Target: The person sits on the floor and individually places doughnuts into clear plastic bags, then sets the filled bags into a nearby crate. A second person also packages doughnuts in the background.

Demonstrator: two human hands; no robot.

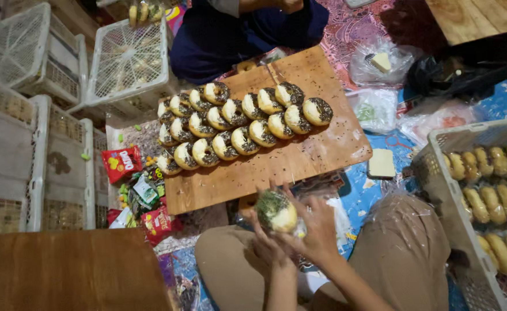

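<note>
The near strip of the wooden board (276, 173) lies bare, open to a reach from the lap, while rows of sprinkled doughnuts (242, 124) fill its far half. Snack packets (141, 190) crowd the left edge. A white crate (438, 178) of wrapped doughnuts walls the right, with open mat between it and the board.

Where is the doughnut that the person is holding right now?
In the head view, the held doughnut sits low and centre, cupped between the left hand and right hand above the person's lap, just below the wooden board carrying rows of doughnuts.
</note>
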